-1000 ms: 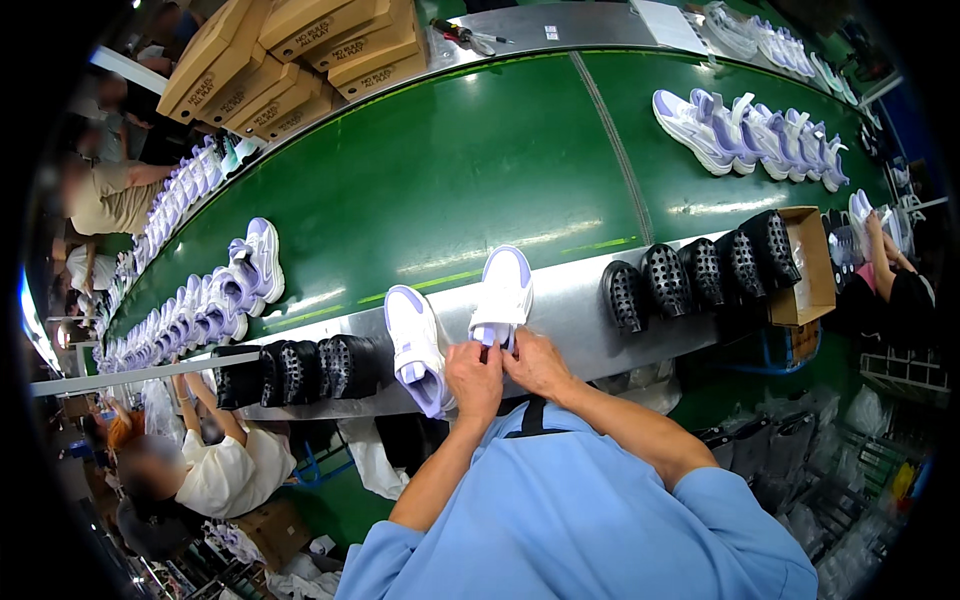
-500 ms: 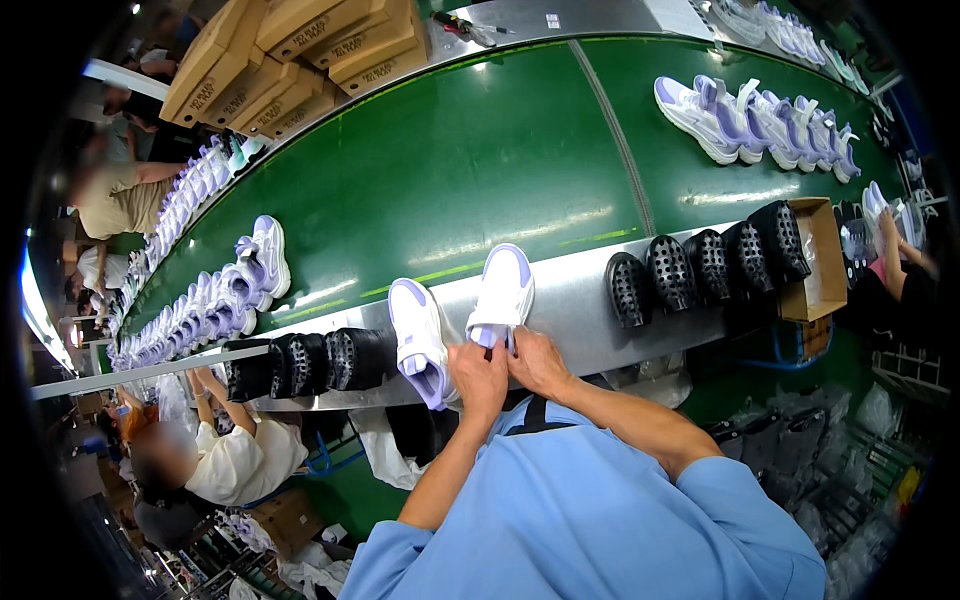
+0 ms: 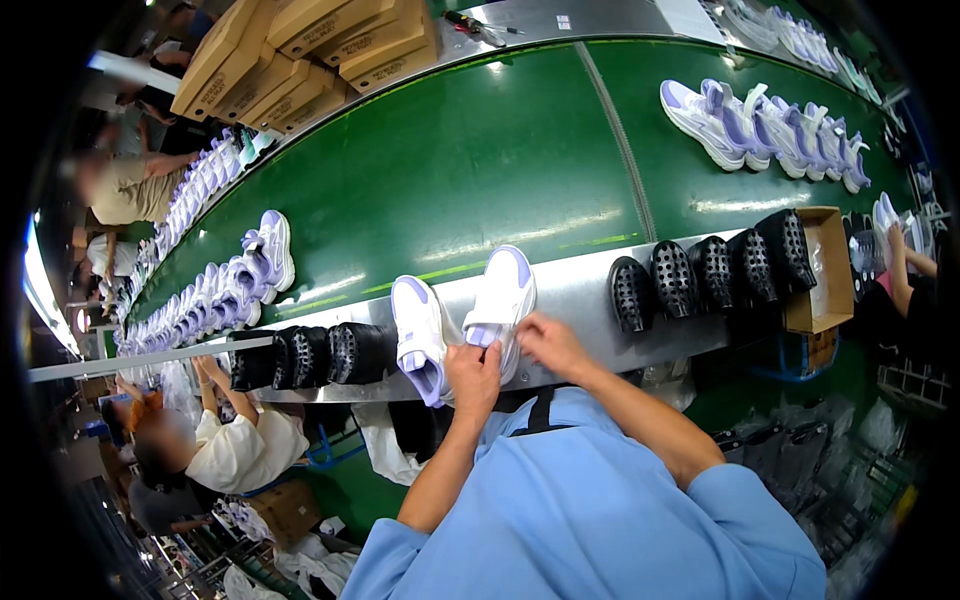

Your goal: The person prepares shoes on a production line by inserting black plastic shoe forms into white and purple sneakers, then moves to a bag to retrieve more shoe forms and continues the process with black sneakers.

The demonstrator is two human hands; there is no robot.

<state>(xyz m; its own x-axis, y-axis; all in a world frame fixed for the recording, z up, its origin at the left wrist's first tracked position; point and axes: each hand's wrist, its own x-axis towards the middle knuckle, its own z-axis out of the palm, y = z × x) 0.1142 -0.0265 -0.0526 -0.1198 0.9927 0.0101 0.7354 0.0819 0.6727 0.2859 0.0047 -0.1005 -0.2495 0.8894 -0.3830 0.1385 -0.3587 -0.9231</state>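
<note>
Steadying the shoe (image 3: pixel 505 285) at mid-frame would help: the left hand (image 3: pixel 473 370) pinches it near its opening; the right hand (image 3: pixel 550 345) curls beside its strap (image 3: pixel 490 331), grip unclear.

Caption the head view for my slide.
Left hand on a white-and-lilac sneaker, right hand close by, beside a green conveyor belt.

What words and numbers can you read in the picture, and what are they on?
Brown boxes: dark printing on their sides, but I don't copy out printed words.
Small white label on the far metal edge: marks too small to read.
White and purple shoe by the left hand: no writing I can make out.
</note>
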